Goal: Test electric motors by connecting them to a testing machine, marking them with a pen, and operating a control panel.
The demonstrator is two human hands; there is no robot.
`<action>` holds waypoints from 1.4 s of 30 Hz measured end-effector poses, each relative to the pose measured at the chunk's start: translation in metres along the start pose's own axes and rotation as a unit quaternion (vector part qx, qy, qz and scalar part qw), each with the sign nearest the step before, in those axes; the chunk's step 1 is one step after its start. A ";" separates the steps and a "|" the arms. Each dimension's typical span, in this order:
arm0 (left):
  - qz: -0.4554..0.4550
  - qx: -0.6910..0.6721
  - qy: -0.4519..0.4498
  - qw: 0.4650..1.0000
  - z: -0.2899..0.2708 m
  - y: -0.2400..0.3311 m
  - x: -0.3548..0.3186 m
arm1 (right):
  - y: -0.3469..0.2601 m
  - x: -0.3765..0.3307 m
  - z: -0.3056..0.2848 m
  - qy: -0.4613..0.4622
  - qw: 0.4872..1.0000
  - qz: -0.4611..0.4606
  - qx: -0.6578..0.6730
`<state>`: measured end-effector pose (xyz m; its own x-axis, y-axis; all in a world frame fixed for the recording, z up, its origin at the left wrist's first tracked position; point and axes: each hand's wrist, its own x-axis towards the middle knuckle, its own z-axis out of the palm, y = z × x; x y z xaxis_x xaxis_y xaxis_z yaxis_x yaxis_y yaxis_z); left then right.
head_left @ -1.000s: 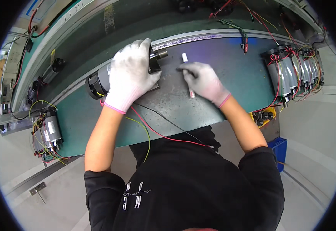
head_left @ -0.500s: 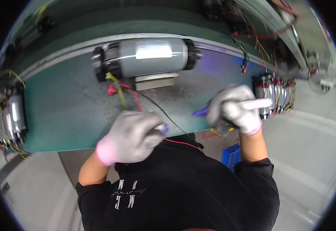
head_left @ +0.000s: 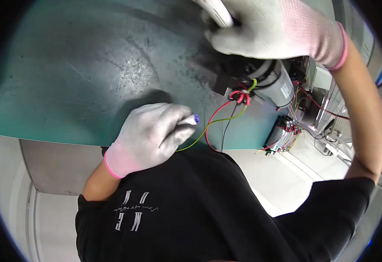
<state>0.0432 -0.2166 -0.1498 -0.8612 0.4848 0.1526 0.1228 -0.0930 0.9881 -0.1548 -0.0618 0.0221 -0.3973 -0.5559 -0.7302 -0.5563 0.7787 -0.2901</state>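
On my feed, the counter (head_left: 68,87) presented a green, scuffed surface, and its near edge ran across in front of the person's black shirt (head_left: 178,205). The left hand (head_left: 154,137), in a white glove with a pink cuff, was positioned over that near edge. I observed its fingers closed around a white cap (head_left: 188,120), with the purple end directed to the right.

To the right of this hand, three leads crossed toward the near edge: a yellow-green wire (head_left: 226,119), a red wire (head_left: 206,133) and a black wire (head_left: 226,129). The red and yellow-green leads met in a looped bundle (head_left: 240,97) beside the motor.

Farther from the near edge, the right hand (head_left: 269,28), gloved likewise, was closed on a white marker (head_left: 217,13). The marker was tilted, and its upper portion lay outside my view.

The grey motor (head_left: 280,89) lay on its side toward the right end of the counter, its black end partly covered by the right hand; I could not determine whether they touched. At the near right corner, a group of motors (head_left: 283,139) with black ends and coloured wires lay side by side.
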 end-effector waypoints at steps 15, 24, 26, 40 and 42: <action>0.036 -0.020 -0.045 0.998 -0.002 0.003 0.005 | -0.024 0.023 -0.006 -0.137 0.986 0.095 -0.002; 0.036 -0.012 -0.044 0.998 -0.002 0.004 0.005 | -0.028 0.020 -0.004 -0.151 0.982 0.116 -0.005; 0.037 -0.007 -0.045 0.998 -0.002 0.003 0.004 | -0.029 0.019 -0.004 -0.150 0.981 0.119 -0.006; 0.048 0.032 -0.077 0.995 0.001 0.000 0.001 | -0.038 0.019 -0.004 -0.154 0.977 0.148 -0.011; 0.041 0.024 -0.050 0.998 0.002 0.002 0.003 | -0.039 0.019 -0.005 -0.148 0.977 0.154 -0.015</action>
<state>0.0424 -0.2138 -0.1469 -0.7938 0.5626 0.2312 0.2156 -0.0951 0.9718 -0.1442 -0.1046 0.0230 -0.3225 -0.1851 -0.9283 -0.4669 0.8842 -0.0141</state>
